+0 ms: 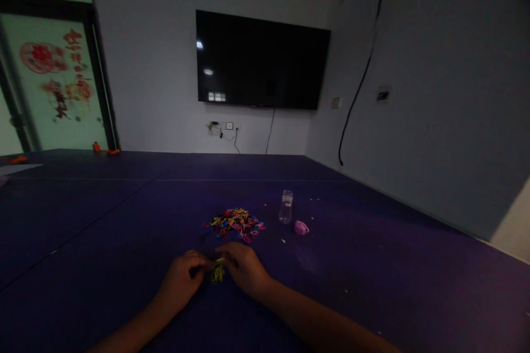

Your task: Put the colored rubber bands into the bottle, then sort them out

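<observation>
A small bunch of yellow-green hair elastics [217,273] lies on the purple surface, between and just in front of my fingertips. My left hand [184,276] is closed in a pinch at the bunch's left edge. From the right, my right hand [244,267] pinches at its upper edge, where a yellow strand shows between the two hands. The fingertips partly cover what they grip. Just beyond my hands sits a loose pile of many-coloured hair elastics [236,224]. Right of the pile stands a clear plastic bottle [285,208] without a lid, and beside it lies a pink cap [301,227] with a loop.
The purple floor [124,231] has seams and a few white scraps, one scrap [283,241] near the bottle. A television [260,60] hangs on the far wall, and a black cable [358,94] dangles at the right. Orange objects [112,151] lie by the glass door [58,83].
</observation>
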Action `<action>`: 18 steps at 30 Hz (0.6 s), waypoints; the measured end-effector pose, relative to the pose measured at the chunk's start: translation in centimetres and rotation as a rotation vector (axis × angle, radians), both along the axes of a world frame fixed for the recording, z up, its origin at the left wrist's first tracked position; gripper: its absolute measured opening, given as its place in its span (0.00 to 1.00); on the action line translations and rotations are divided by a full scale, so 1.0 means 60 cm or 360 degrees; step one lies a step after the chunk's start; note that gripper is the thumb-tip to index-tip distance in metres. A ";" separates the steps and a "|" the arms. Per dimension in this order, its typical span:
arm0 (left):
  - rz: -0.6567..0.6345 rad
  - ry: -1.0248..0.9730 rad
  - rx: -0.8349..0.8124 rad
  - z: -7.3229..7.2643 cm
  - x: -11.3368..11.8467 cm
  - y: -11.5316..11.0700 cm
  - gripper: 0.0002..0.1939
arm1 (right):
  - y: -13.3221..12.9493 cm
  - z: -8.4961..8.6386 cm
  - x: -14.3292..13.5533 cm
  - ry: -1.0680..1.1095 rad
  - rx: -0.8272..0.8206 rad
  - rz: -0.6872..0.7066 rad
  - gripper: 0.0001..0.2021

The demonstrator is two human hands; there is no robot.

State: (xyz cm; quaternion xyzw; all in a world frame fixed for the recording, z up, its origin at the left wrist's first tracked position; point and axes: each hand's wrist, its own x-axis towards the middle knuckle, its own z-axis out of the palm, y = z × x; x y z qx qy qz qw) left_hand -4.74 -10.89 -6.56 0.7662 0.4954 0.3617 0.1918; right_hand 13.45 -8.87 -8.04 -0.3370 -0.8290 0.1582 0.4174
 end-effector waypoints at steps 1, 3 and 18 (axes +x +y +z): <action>-0.0007 0.0013 -0.0017 0.000 0.001 -0.001 0.13 | 0.001 0.000 0.001 0.0030 -0.0044 -0.0024 0.14; -0.0035 0.0043 -0.0047 0.002 0.003 -0.001 0.12 | 0.001 0.001 0.002 0.0080 -0.0108 -0.0035 0.15; -0.0098 -0.0112 -0.0075 0.013 0.006 -0.011 0.13 | -0.005 -0.005 0.000 0.0120 -0.0142 0.0218 0.22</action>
